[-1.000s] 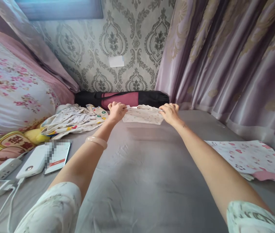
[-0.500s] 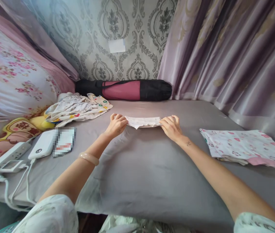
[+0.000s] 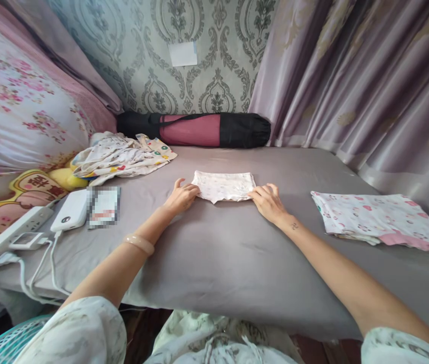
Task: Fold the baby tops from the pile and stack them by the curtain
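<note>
A small folded white cloth (image 3: 224, 186) with a faint print lies flat on the grey bed sheet (image 3: 214, 253), in front of me. Its near edge dips to a point in the middle. My left hand (image 3: 183, 196) pinches the near left corner, index finger raised a little. At the near right corner, my right hand (image 3: 268, 201) has its fingers closed on the same cloth.
Crumpled printed cloths (image 3: 119, 156) lie at the back left, a folded floral cloth (image 3: 381, 218) at the right. A black and pink rolled bag (image 3: 189, 130) rests by the wall. Left are a white power bank (image 3: 70, 210), power strip (image 3: 9, 237) and cables.
The white cloth, earlier seen as a narrow strip between my hands, now lies flatter and shows more of its top. The view has tilted down slightly.
</note>
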The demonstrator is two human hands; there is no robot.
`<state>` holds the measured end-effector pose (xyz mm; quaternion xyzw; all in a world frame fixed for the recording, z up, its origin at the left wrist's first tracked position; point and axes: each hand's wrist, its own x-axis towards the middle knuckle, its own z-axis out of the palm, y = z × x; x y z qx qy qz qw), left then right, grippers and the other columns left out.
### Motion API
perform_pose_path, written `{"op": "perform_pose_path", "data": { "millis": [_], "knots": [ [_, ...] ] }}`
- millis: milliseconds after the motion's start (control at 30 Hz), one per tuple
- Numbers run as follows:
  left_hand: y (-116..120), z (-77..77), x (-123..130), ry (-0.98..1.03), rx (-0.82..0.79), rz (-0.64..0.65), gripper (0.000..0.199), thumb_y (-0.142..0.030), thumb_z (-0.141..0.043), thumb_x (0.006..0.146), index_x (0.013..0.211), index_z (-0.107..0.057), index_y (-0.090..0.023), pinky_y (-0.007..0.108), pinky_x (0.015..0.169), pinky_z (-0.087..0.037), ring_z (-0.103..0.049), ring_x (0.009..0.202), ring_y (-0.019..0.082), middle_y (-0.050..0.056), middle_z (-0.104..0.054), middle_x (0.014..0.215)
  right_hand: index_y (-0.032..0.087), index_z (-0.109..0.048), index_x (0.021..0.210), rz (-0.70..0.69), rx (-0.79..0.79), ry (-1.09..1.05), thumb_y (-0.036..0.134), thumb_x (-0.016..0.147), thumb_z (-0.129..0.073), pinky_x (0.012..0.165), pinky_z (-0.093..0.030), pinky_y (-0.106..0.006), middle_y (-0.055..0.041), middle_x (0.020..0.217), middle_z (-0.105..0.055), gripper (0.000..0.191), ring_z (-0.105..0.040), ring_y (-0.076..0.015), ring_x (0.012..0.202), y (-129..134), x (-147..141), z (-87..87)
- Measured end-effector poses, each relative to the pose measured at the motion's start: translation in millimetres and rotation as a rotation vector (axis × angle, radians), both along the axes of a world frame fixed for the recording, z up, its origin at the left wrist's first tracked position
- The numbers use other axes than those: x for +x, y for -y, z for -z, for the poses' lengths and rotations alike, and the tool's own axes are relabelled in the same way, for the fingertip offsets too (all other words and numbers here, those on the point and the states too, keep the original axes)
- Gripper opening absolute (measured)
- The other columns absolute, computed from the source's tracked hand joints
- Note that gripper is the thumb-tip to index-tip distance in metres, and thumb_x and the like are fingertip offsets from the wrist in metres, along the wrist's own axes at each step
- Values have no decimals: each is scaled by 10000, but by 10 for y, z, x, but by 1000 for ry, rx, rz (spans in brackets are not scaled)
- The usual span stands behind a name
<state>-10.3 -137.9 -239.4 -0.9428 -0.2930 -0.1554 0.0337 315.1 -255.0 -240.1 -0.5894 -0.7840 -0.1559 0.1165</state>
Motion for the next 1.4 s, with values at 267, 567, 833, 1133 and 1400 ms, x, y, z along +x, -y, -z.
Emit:
{"op": "perform_pose_path", "data": {
  "millis": [267,567,833,1133,1400],
  "knots": [
    [16,-94,-29,18,-213,-86,395,-99,-419,727,982,-682,-248,482,1087,-249,-618,1118,220,43,-689,1197,185,-697,1120,-2,-171,0,-2,844,-372,1019,-226,-390,-107,1060,-668,465,-537,-223,1023,-12,-26,-127],
    [-157,-39,720,78,-216,-357,405,-134,-383,880,1222,-584,-213,465,1063,-335,-566,1209,234,91,-636,1297,150,-617,1254,154,-240,-144,94,892,-378,1013,-326,-337,-115,1309,-617,437,-529,-231,1206,-663,-669,-324],
    [-319,133,1018,-76,-211,-339,433,-306,-260,997,1324,-499,-154,590,1133,-219,-366,1385,315,158,-480,1447,118,-317,1512,104,-469,-246,297,993,-188,1187,-120,-500,-98,1589,-278,565,-189,-246,1475,-1027,-913,3],
    [-352,121,887,-78,-185,-395,500,-438,-264,992,1375,-454,-179,573,1104,-264,-343,1388,323,161,-435,1475,135,-307,1520,204,-472,-246,350,994,-193,1192,-88,-516,-86,1600,-246,580,-183,-256,1476,-1015,-632,68],
    [-426,130,745,-67,-272,-456,564,-486,-232,982,1392,-435,-156,559,1140,-220,-258,1448,306,160,-364,1536,84,-309,1510,349,-435,-236,396,998,-168,1194,-115,-482,-132,1593,-254,616,-184,-249,1475,-930,-327,91]
  ]
}}
